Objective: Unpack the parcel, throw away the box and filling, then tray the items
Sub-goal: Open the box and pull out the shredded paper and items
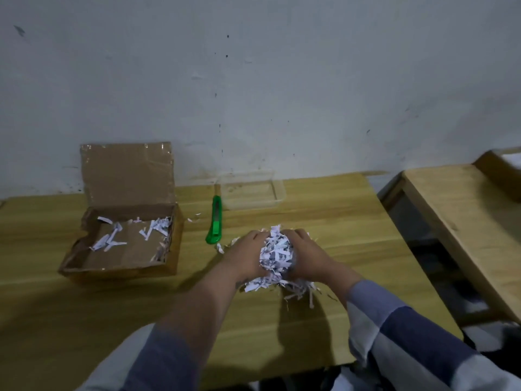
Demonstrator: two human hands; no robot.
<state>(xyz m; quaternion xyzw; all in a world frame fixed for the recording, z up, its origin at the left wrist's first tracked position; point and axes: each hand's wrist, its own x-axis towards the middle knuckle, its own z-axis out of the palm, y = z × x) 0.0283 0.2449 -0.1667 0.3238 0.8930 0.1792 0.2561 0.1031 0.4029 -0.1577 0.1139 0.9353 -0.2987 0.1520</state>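
Left hand: the left hand [244,256] is curled and pressed against the left side of a wad of shredded paper [276,253], grasping it.
Right hand: the right hand [307,256] is cupped on the wad's right side, squeezing it toward the left.
Loose shreds: more strips [296,286] lie on the table [338,221] under the wrists.
Knife: a green box cutter [214,221] lies just left of the hands.
Box: the open cardboard box [124,238] sits well left, with a few scraps inside.
Tray: a clear plastic tray [252,191] stands by the wall.
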